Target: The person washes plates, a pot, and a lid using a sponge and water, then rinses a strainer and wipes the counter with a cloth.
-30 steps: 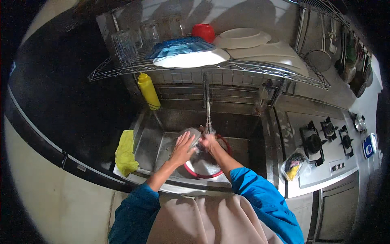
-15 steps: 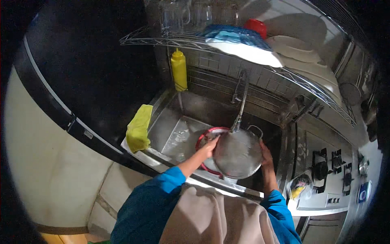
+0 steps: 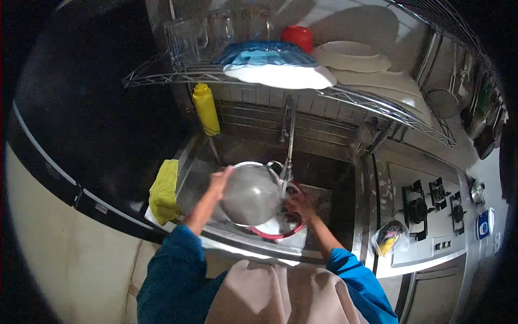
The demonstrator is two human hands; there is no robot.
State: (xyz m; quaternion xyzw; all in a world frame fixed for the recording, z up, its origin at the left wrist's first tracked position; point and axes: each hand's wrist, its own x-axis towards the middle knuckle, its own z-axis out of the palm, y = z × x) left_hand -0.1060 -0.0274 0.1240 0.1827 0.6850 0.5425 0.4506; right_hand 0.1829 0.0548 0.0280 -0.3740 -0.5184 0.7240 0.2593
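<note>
A round grey metal pot (image 3: pixel 250 195) with a loop handle is tilted over the sink. My left hand (image 3: pixel 220 182) is closed on its left rim. My right hand (image 3: pixel 300 207) is just right of the pot, over a red-rimmed basin (image 3: pixel 273 236); its fingers are blurred and shadowed, so whether they touch the pot or basin is unclear. The basin sits in the sink partly behind the pot, with something whitish inside. The faucet's flexible spout (image 3: pixel 291 146) hangs down to the pot's right edge.
A metal sink (image 3: pixel 329 216) surrounds the work. A yellow-green cloth (image 3: pixel 164 191) drapes over its left front corner. Behind stands a yellow squeeze bottle (image 3: pixel 206 110), under a wire rack (image 3: pixel 372 105) with plates and glass mugs. To the right are a gas stove (image 3: pixel 426 208) and a plastic bag (image 3: pixel 389 237).
The pot has moved left, across the red-rimmed basin, with my left hand on its rim. My right hand has come off its right side and inward over the basin. The view has shifted.
</note>
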